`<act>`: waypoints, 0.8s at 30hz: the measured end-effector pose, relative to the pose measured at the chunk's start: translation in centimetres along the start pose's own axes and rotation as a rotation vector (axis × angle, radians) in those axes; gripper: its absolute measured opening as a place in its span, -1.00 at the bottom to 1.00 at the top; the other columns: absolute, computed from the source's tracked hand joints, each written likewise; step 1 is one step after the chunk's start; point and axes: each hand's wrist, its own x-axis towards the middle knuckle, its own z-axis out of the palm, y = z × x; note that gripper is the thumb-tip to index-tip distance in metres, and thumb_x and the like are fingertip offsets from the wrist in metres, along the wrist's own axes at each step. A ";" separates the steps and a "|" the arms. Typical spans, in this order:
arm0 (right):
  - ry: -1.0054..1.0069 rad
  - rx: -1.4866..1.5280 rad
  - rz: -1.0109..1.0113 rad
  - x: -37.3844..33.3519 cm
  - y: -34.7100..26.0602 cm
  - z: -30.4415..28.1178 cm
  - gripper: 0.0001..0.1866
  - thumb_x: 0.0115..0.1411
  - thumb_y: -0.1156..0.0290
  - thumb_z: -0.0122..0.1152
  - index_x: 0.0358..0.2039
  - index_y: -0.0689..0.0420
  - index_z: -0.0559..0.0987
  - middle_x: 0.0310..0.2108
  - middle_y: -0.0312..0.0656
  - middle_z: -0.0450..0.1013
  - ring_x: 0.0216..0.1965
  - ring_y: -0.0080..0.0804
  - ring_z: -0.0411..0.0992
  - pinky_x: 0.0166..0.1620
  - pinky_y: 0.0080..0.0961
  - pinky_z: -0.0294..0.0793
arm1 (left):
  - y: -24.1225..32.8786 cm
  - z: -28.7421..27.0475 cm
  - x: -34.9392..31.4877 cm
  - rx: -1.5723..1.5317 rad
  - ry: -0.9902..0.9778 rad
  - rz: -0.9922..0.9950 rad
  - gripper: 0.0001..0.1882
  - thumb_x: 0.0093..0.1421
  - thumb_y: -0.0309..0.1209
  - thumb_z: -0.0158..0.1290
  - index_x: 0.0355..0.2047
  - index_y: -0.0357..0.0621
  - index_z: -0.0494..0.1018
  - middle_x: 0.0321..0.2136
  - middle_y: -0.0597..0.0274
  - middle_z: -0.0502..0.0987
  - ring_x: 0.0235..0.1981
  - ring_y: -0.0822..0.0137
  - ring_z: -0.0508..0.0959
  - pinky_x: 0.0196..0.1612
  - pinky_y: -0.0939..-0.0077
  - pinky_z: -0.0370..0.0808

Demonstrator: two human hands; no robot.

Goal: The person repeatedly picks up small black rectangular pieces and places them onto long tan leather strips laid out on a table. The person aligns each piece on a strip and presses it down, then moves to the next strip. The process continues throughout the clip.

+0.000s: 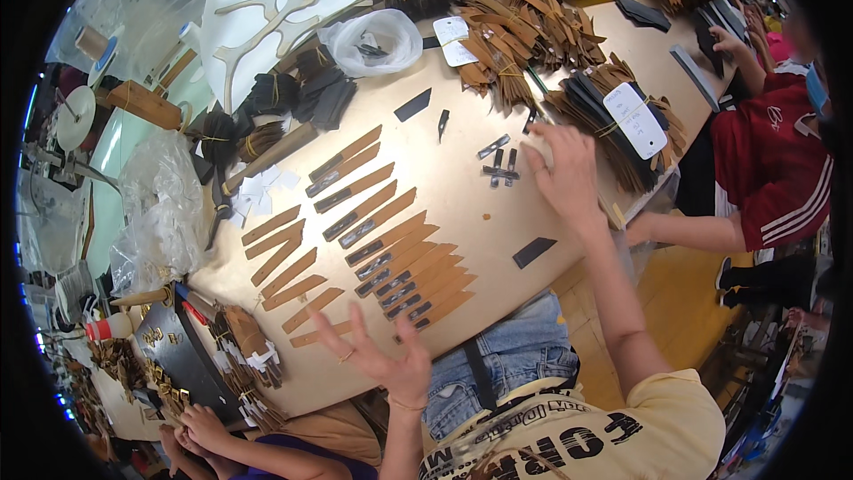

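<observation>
Left hand [384, 357] hovered, fingers wide, empty; right hand [562, 176] spread flat, beside metal clips [498, 164], might have scattered them.

Pale yellow short-sleeved tee with dark block lettering across chest; blue denim jeans below; dark strap over lap. Bare forearms. Ring on left hand [384, 357]; thin bracelet just below, at wrist.

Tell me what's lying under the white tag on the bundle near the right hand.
The white tag lies on a tied bundle of tan and dark strips, just beyond the right hand. The strips fan out around it; the part directly beneath the tag is covered, so it can't be seen.
</observation>
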 end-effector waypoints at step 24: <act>-0.624 1.474 0.600 -4.9 -15.7 -4.6 -0.40 0.15 0.59 0.27 0.19 0.24 0.27 -0.30 -0.10 0.62 -0.18 -0.52 0.55 -0.05 -0.60 0.48 | 0.0 -2.7 1.7 -1.447 -0.248 -0.711 -0.79 0.30 -0.51 0.10 -0.10 -0.40 0.48 -0.35 0.16 0.60 -0.31 0.44 0.56 -0.16 0.57 0.51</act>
